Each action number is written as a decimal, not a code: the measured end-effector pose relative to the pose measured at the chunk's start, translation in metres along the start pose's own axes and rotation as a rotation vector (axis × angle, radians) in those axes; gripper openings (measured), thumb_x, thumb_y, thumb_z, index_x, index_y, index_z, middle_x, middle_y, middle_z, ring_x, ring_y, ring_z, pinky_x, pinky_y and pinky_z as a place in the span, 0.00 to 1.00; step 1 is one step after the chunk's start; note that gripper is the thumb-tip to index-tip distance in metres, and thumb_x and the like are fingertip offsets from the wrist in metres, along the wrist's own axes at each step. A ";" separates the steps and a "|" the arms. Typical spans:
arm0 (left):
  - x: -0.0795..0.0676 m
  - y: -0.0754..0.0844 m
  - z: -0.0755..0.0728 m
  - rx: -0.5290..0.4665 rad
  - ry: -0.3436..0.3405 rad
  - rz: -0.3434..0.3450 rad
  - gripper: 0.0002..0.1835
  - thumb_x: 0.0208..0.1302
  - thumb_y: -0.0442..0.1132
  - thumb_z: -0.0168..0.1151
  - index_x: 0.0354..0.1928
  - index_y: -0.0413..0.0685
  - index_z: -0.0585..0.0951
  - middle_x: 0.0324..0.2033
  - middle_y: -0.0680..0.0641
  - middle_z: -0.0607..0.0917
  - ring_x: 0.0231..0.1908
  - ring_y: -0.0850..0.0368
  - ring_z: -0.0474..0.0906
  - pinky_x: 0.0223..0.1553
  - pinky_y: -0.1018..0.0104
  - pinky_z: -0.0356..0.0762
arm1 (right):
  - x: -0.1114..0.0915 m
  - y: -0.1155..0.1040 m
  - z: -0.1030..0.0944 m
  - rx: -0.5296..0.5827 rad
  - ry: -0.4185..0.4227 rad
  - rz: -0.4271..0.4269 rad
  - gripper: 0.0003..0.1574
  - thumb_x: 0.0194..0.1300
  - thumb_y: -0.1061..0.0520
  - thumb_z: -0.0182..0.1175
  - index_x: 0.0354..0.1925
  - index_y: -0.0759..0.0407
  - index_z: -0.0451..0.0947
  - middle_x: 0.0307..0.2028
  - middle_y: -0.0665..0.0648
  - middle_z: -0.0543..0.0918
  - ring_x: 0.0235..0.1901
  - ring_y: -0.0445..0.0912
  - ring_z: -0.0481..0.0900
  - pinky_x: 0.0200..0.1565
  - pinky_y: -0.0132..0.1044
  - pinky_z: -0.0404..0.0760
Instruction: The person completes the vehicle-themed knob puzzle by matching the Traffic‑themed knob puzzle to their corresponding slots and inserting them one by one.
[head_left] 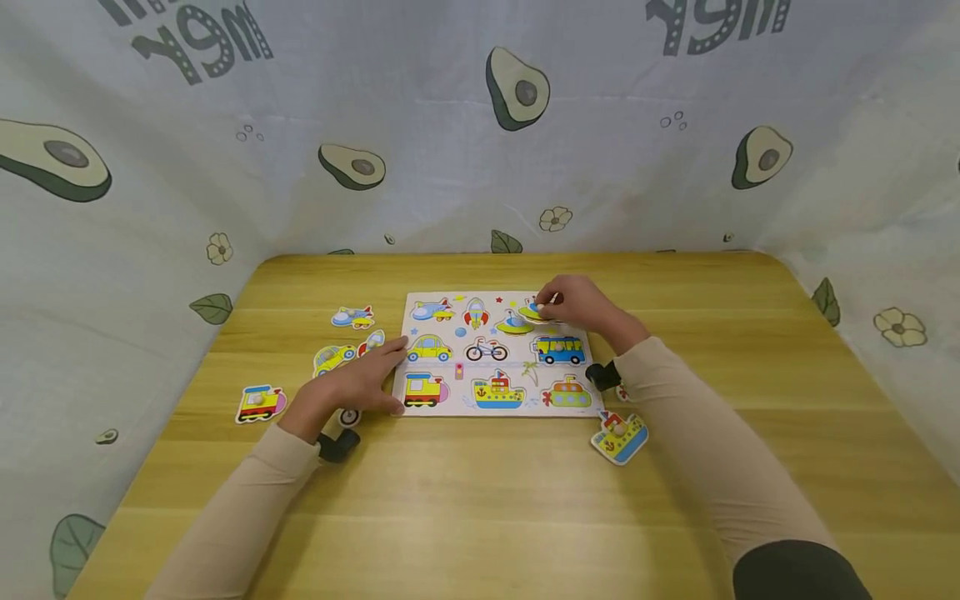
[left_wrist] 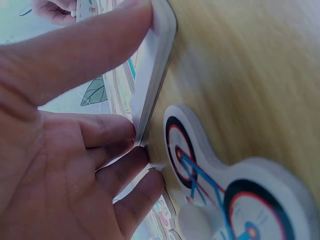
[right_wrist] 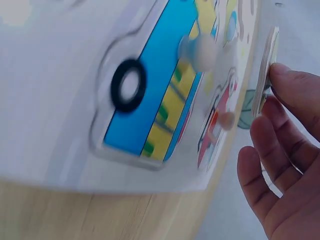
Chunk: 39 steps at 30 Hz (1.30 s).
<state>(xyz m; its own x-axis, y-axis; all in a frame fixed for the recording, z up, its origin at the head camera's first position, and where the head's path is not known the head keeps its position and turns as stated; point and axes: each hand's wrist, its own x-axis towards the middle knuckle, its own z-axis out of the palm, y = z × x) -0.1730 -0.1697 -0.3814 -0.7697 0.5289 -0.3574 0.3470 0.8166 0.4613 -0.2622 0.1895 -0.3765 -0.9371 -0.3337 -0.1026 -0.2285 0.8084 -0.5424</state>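
Note:
My right hand [head_left: 581, 302] pinches a flying saucer puzzle piece [head_left: 532, 312] over the upper right of a pale puzzle board [head_left: 459, 404]. In the right wrist view that piece [right_wrist: 266, 72] appears edge-on, raised off the board between thumb and fingers. The printed saucer shape [head_left: 513, 324] lies just left of it. A blue bus piece [head_left: 558, 350] with a round knob sits in the board below the hand. My left hand [head_left: 360, 383] rests against the board's left edge, thumb and fingers spread along it. Beneath its wrist lies a bicycle piece [left_wrist: 252, 200].
On the wooden table [head_left: 480, 517], left of the board, lie an airplane piece [head_left: 352, 317], a yellow car piece [head_left: 332, 359], a rocket piece [head_left: 371, 342] and a train piece [head_left: 260, 403]. A ship piece [head_left: 619, 438] lies off the lower right corner. Behind hangs an avocado-print cloth [head_left: 435, 200].

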 end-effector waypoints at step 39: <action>0.000 0.002 -0.001 0.032 0.005 -0.016 0.50 0.57 0.42 0.71 0.75 0.33 0.55 0.78 0.38 0.50 0.77 0.37 0.49 0.76 0.43 0.54 | 0.011 -0.021 0.032 0.016 -0.043 0.024 0.12 0.67 0.57 0.63 0.46 0.61 0.86 0.50 0.61 0.81 0.46 0.52 0.75 0.50 0.45 0.78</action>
<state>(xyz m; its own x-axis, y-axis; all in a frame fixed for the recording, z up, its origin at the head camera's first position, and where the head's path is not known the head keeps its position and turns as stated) -0.1726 -0.1681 -0.3800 -0.7781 0.5143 -0.3606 0.3511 0.8321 0.4292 -0.2595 0.1535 -0.3933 -0.9299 -0.3351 -0.1515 -0.2012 0.8086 -0.5529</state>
